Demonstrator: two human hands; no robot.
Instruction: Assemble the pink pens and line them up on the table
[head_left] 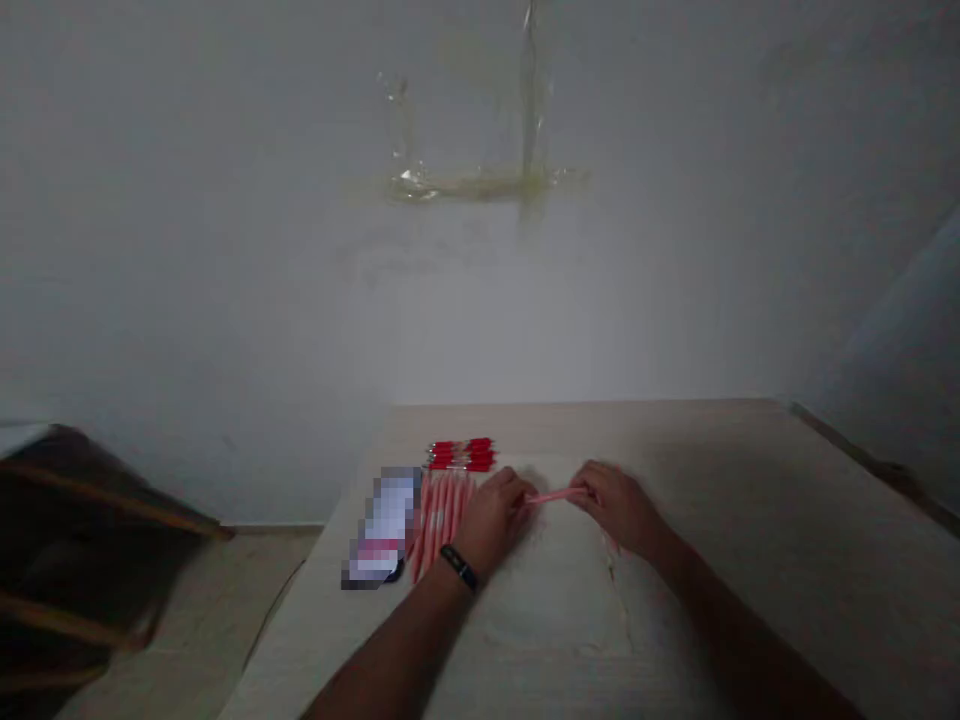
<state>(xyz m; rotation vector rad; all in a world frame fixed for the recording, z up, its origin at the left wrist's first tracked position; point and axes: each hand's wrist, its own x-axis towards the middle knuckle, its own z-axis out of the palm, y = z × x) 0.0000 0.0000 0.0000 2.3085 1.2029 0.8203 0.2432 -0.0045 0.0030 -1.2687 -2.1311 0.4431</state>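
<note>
Between my two hands a thin pink stick (559, 495) is held level, just above the table. My left hand (496, 510), with a dark band on the wrist, pinches its left end. The fingers of my right hand (611, 500) are closed on the right end. Beside my left hand lies a row of several long pink sticks (442, 515), side by side. Behind them sits a small stack of red pens (461, 455) with shiny tips. Under my hands is a pale, thin sheet (555, 600), its edges hard to make out.
A phone (386, 525) with a blurred-out screen lies left of the pink sticks. The light wooden table (750, 560) meets a grey wall (480, 320) with yellowed tape (480, 188) on it. At the far left stands a dark shelf with wooden bars (90, 520).
</note>
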